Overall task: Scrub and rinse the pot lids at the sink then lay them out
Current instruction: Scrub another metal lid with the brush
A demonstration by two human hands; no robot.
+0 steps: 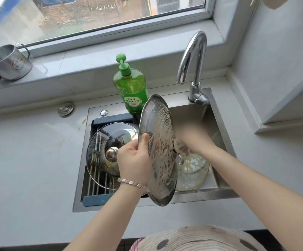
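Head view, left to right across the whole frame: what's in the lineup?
cup → round cap on the counter → glass lid on the rack → soapy lid → faucet. The soap bottle is left out because it overlaps both lids.

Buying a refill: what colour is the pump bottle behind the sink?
The pump bottle is green, seen best in the head view.
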